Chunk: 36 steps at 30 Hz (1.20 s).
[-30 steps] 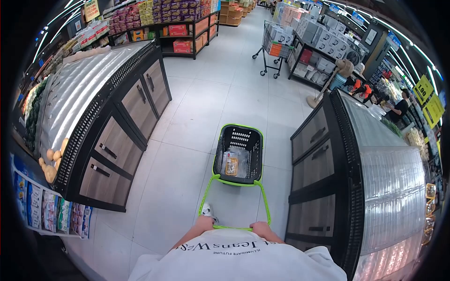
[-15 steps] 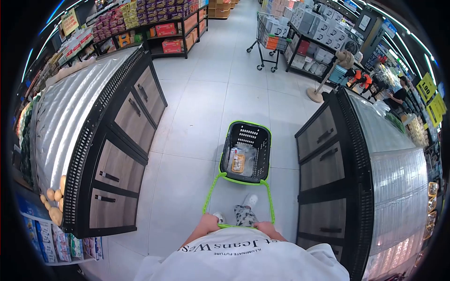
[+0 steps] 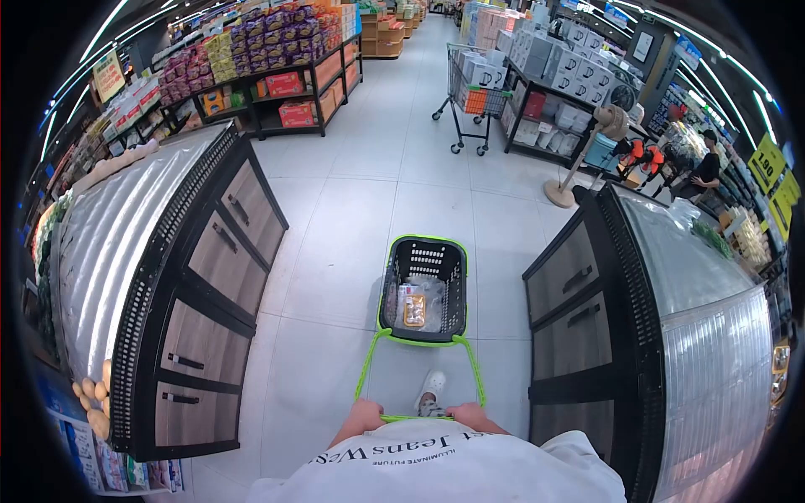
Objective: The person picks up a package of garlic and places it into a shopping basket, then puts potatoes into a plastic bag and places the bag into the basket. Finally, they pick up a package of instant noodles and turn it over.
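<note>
Both my hands are wrapped around the bright green pull handle [image 3: 359,381] of a shopping basket, close against my white shirt. My left hand [image 3: 363,417] grips the handle's left end and my right hand [image 3: 470,416] its right end. Ahead of my feet, the black shopping basket [image 3: 388,293] with a green rim stands on the floor. Inside it lie a yellow-edged package [image 3: 415,310] and some clear plastic packaging [image 3: 433,295]; their contents are too small to make out. A white shoe [image 3: 432,387] shows below the handle.
Wood-fronted display counters line my left [image 3: 205,335] and right [image 3: 574,335]. Potatoes [image 3: 99,407] sit on the left one. Farther on are a snack shelf [image 3: 277,50], a shopping cart [image 3: 478,92], stacked boxes [image 3: 579,71], a beige stand fan [image 3: 608,123] and a person [image 3: 707,163].
The cart, shelves and fan sit lower in view, the fan slightly larger. The basket appears slightly left and lower. One shoe shows now instead of two; both hands still hold the handle.
</note>
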Motion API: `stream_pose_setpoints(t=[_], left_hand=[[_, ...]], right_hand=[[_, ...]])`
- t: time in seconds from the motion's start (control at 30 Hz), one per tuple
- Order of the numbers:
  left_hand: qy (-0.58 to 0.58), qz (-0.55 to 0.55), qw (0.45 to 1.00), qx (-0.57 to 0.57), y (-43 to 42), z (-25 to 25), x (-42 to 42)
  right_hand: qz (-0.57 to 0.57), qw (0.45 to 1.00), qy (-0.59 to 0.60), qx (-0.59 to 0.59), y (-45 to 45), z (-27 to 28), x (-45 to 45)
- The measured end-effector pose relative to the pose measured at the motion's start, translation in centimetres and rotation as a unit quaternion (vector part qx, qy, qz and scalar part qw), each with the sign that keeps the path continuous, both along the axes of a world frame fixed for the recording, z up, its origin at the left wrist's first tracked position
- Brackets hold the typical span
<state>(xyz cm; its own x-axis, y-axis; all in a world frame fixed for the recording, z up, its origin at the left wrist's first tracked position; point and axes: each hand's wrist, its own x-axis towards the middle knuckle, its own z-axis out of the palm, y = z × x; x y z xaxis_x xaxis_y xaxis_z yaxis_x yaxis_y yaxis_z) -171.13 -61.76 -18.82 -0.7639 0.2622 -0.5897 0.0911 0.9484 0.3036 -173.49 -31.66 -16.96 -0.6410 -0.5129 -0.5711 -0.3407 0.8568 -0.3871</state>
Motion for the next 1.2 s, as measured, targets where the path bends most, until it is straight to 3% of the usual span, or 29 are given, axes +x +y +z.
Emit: stream_pose_setpoints(t=[0.17, 0.27, 0.37, 0.47, 0.63, 1.07, 1.2], left_hand=[[-0.016, 0.019, 1.000, 0.005, 2.7, -3.2, -5.6], [0.005, 0.003, 1.000, -0.009, 5.5, -0.7, -9.3], [0.016, -0.021, 1.000, -0.013, 6.8, -2.5, -11.3], [0.011, 0.032, 0.999, -0.032, 7.5, -3.5, -12.3], [0.032, 0.004, 0.999, -0.008, 9.4, -2.2, -15.6], [-0.019, 0.017, 1.000, 0.001, 8.0, -2.8, -27.7], [-0.046, 0.033, 0.998, 0.036, 6.7, -2.3, -33.4]], right_hand=[[-0.001, 1.000, -0.005, 0.004, 2.9, 0.4, -6.9], [-0.009, 1.000, 0.002, -0.001, 5.4, -1.1, -10.4], [-0.004, 1.000, 0.005, -0.012, 6.9, -1.4, -13.1], [0.012, 1.000, -0.009, -0.006, 7.4, -2.1, -15.5], [0.027, 0.999, -0.034, 0.003, 9.1, -2.5, -18.5], [0.057, 0.998, -0.027, 0.025, 7.6, -4.2, -31.2], [0.071, 0.996, -0.034, 0.042, 5.4, -1.1, -38.5]])
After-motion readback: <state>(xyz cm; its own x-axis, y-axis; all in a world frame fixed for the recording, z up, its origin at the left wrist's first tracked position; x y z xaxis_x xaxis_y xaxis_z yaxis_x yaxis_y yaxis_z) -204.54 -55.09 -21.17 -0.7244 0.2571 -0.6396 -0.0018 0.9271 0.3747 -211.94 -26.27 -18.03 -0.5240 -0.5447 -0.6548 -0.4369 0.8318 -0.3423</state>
